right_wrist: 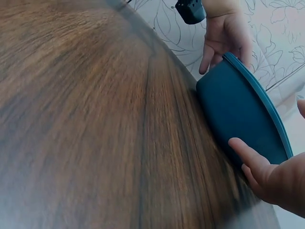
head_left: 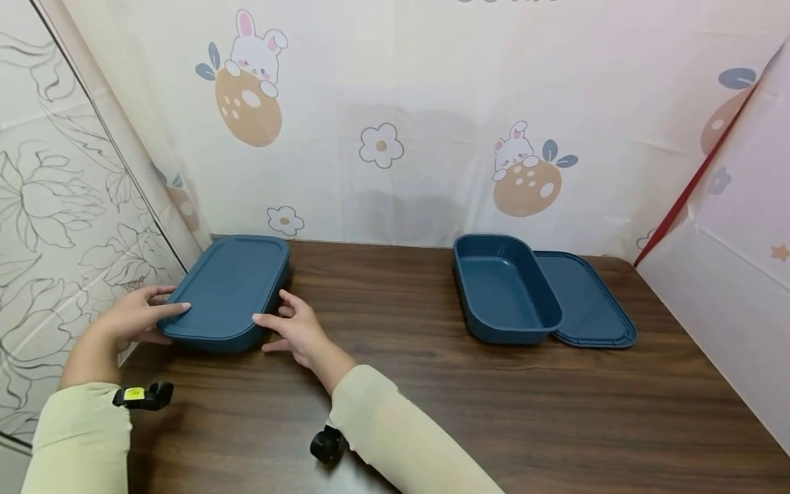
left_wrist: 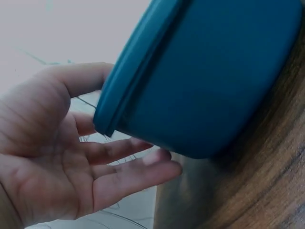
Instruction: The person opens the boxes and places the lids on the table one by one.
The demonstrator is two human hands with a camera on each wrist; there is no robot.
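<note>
A dark blue box with its lid on (head_left: 225,288) sits on the table at the left. My left hand (head_left: 137,317) is at its left near corner, thumb reaching over the lid's edge and fingers spread along the side. In the left wrist view, the lid's rim (left_wrist: 138,71) overhangs the box wall, and the fingers (left_wrist: 128,183) extend loosely beside that wall. My right hand (head_left: 299,333) is at the box's right side, thumb up at the lid's edge. The right wrist view shows its extended finger (right_wrist: 248,153) against the box wall (right_wrist: 228,107).
Right of centre stands an uncovered blue box (head_left: 509,288). A matching flat lid (head_left: 586,302) lies partly behind its right side. The wooden table (head_left: 395,384) meets a printed cloth (head_left: 382,199) at the back and panels at left and right.
</note>
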